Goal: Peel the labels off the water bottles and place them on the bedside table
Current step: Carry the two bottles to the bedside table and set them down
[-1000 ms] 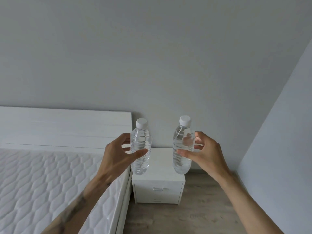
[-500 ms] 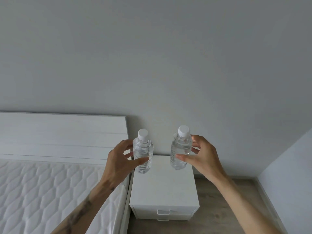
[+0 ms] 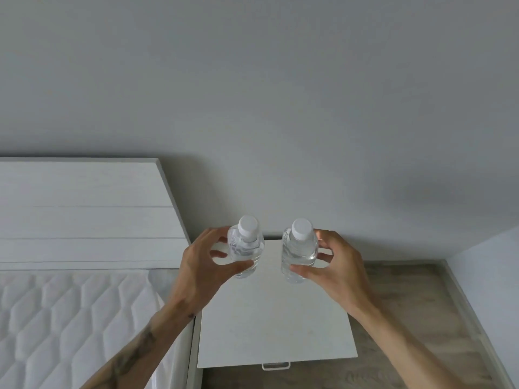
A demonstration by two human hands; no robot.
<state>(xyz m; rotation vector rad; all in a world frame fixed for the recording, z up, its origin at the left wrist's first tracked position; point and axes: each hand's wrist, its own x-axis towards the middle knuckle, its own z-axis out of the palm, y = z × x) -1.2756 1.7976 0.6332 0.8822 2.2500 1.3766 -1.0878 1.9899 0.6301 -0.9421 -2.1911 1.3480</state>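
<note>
Soft, even daylight, faint shadows on the wall (image 3: 280, 108), sharp focus, wide-angle bending toward the edges.

Left hand (image 3: 200, 266): forearm extended forward, tattooed, thumb and fingers curled around a bottle (image 3: 245, 252). Right hand (image 3: 334, 263): forearm extended, bare, thumb and fingers curled around a second bottle (image 3: 298, 255).

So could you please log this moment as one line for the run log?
left hand: holds left bottle | right hand: holds right bottle | labels: none visible | over bedside table, contact unclear
</note>
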